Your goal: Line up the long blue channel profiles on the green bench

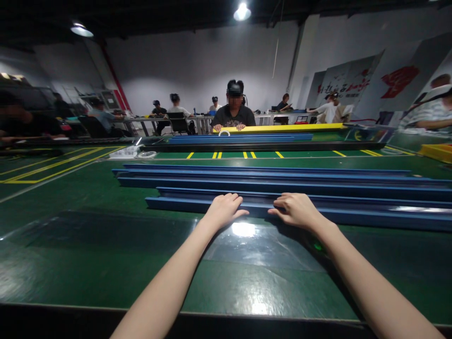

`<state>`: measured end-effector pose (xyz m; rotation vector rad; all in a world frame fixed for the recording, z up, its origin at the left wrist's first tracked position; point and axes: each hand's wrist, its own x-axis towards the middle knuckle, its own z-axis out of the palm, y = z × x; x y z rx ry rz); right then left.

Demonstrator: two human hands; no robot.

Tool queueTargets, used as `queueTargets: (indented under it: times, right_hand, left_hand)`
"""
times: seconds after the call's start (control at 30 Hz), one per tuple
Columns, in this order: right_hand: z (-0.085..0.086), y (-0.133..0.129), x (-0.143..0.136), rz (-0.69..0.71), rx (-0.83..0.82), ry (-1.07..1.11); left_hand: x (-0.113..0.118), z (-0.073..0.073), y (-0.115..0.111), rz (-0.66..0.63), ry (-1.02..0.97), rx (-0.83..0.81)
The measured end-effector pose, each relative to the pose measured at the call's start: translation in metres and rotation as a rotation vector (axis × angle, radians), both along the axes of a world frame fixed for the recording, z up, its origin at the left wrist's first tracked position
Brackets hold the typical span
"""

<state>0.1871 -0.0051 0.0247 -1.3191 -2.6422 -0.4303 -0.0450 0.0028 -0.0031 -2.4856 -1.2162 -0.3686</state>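
**Nearest blue channel [261, 208] lies crosswise, running out of view at the right**

At the far left, yellow lines [52, 165] mark the green table [70, 200], whose surface stretches from there to the channel ends. A white boxy item [125, 152] sits farther back, with a pale coil [145, 154] just beside it.

Behind the nearest channel lie two more blue channels [261, 185], roughly parallel to it, their left ends reaching farther left. A strip of green separates the nearest one from them at its left end. On the near side, a clear sheet [219, 254] spreads flat under the arms, and more green runs down to the table's near edge [208, 314].

The left hand [224, 208] lies over the nearest channel, fingers bent across its rim and thumb stretched out to the right. Beyond, near the middle, a co-worker [235, 115] has both hands on a long yellow bar [289, 127].

A stretch of channel shows between the wearer's two thumbs. The right hand [295, 208] mirrors the left, fingers curled over the channel, thumb apart and pointing inward. Whether either hand pinches the wall or only rests there, I cannot tell.

Toward the far right, a yellow tray [438, 152] stands near the table's back part, well apart from the hands.
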Motion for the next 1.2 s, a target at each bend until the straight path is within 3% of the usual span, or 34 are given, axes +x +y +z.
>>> queueTargets:
  times: [0.3, 0.7, 1.2]
  right_hand:
    - [0.000, -0.001, 0.021, -0.070, -0.099, -0.005]
    - [-0.015, 0.000, -0.001, 0.021, -0.028, 0.063]
    - [-0.003, 0.002, 0.011, 0.042, -0.008, 0.008]
  left_hand:
    - [0.001, -0.002, 0.000, -0.005, 0.006, -0.024]
    - [0.001, -0.002, 0.000, 0.001, 0.003, -0.021]
    - [0.001, 0.000, 0.000, -0.009, 0.010, -0.001]
